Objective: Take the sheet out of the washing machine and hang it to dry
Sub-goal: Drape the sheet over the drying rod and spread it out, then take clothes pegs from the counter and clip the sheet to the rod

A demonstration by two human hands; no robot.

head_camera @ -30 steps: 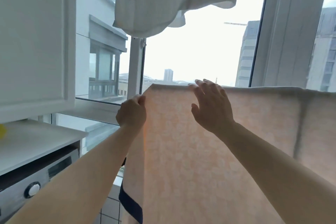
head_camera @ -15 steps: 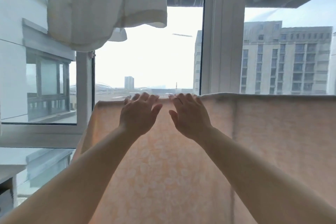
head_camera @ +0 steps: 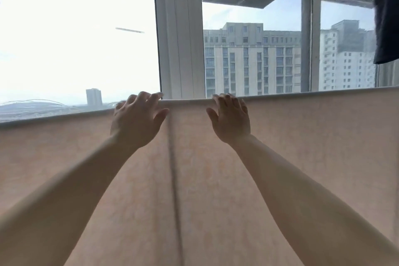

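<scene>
the pale peach sheet hangs draped over a horizontal line, its top fold running across the view in front of the window frame. the left hand and right hand both rest on that fold, each grip wide with fingers spread. a vertical seam falls between them.

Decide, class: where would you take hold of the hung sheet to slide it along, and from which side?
Pinch the sheet at its folded top edge, coming from above on the near side. That edge runs straight and taut between the left hand and right hand; below, it hangs loose.
</scene>
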